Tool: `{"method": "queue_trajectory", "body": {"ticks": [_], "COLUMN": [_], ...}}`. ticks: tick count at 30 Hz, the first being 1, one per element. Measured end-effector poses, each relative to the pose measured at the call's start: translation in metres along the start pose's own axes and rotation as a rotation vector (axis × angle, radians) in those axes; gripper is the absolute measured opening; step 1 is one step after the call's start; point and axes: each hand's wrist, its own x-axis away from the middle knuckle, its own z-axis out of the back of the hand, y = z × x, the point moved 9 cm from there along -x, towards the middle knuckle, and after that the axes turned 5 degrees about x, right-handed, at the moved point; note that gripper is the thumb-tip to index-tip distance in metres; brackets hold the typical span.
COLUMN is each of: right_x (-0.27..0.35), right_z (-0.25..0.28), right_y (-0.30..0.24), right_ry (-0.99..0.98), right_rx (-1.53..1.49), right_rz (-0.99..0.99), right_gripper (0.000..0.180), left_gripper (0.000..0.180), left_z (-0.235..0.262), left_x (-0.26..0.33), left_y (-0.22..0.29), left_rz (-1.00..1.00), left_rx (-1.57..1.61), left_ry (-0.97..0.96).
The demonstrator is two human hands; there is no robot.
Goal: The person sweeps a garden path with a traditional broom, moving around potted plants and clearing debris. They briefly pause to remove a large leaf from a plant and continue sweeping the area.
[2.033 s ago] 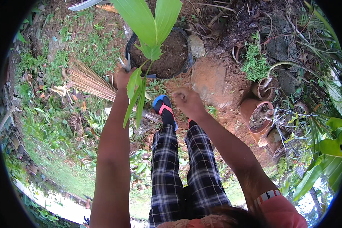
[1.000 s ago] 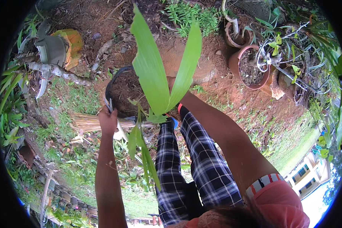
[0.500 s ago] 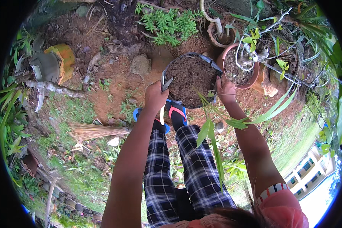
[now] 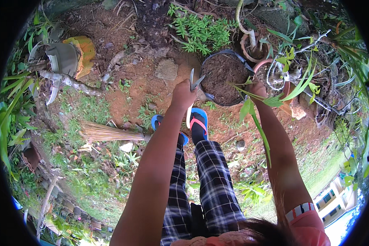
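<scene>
My left hand [image 4: 182, 96] is closed round pruning shears [image 4: 197, 83]; their two metal blades are spread apart past my fingers, and a pale curved handle hangs below. Just right of the blades sits a round black pot [image 4: 208, 95] filled with loose brown soil. My right hand [image 4: 258, 89] is closed by that pot's right rim, with a leafy green stem [image 4: 269, 101] across it whose long leaves trail over my forearm. The grip looks to be on this stem, though leaves partly cover the fingers. Whether the right fingers also touch the rim, I cannot tell.
A terracotta pot [image 4: 263, 64] with a bare, twisted plant adjoins the black pot. Behind it stands another clay pot [image 4: 244, 43]. A stick broom [image 4: 108, 133] lies left of my feet in blue sandals [image 4: 199, 112]. A flat stone [image 4: 166, 69] rests on the reddish soil.
The view has shifted, so hands and pots appear farther right and higher. The shears' blades have moved off the black pot's rim to its left. The leafy stem has swung up and right.
</scene>
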Motion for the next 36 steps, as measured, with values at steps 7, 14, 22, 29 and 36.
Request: {"method": "queue_trajectory", "body": {"ticks": [7,14,22,29,36], "right_x": [0.128,0.14,0.114,0.122,0.02], "right_z": [0.0,0.121,0.244,0.271,0.195], "right_y": [-0.025,-0.206,-0.309,-0.328,-0.319], "right_ry": [-0.369,-0.71,-1.268,-1.29,-0.92], "right_rx": [-0.888,-1.221,-1.485,-1.353,-1.542], "right_rz": [-0.759,-0.15,0.409,0.482,-0.007], "right_gripper": [0.022,0.031,0.079,0.086,0.069], "left_gripper": [0.033,0.034,0.034,0.038,0.025], "left_z": [0.036,0.049,0.064,0.111,0.175], "left_x": [0.131,0.228,0.221,0.224,0.22], "left_y": [-0.132,-0.166,-0.114,-0.092,-0.177], "left_rz": [0.679,0.888,0.804,0.718,0.69], "left_rx": [0.845,0.989,1.099,0.807,1.147], "left_ry": [0.51,0.652,0.423,0.365,0.844]}}
